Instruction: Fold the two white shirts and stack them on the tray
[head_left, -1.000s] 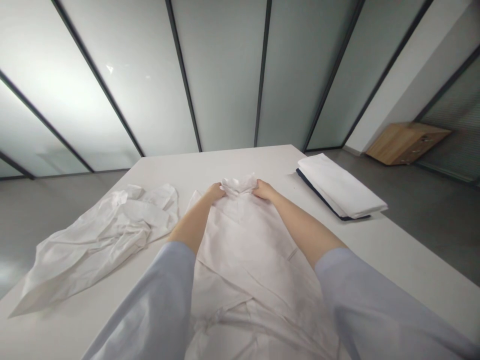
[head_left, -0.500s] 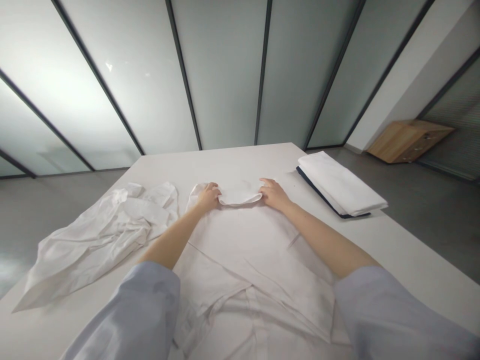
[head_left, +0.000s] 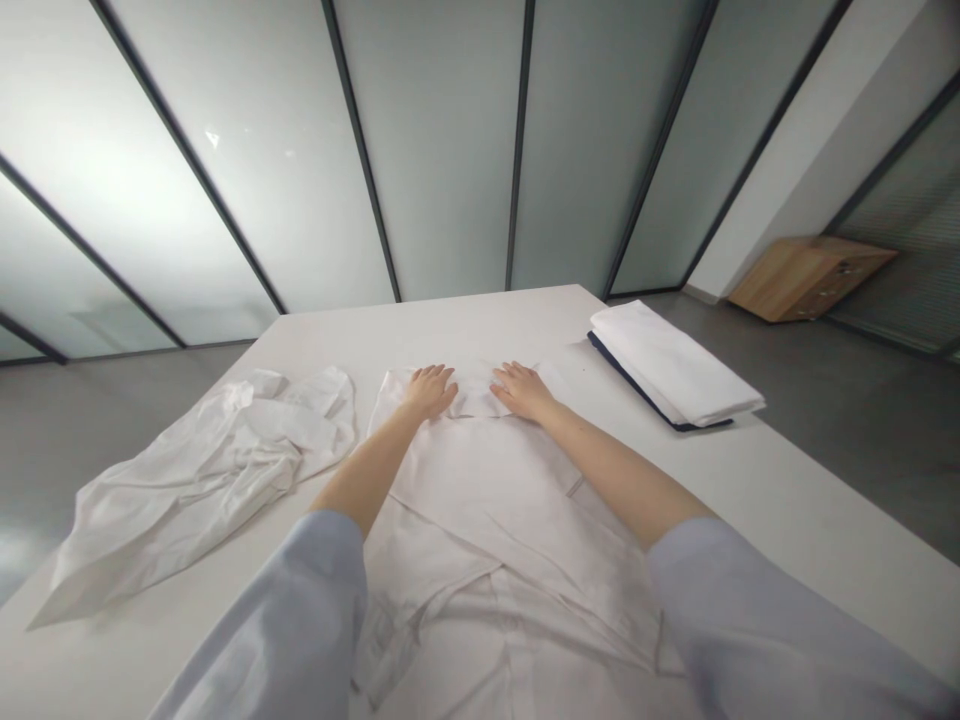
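The left hand [head_left: 430, 394] and right hand [head_left: 524, 393] lie on the white shirt's [head_left: 480, 480] far end, fingers [head_left: 435, 374] apart, seemingly flattening it against the counter [head_left: 765, 500].

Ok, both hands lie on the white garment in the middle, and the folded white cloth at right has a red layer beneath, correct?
Not quite: the head view shows a dark navy layer, not a red one, beneath the folded white cloth at right. The left hand and right hand do lie on the white garment in the middle.
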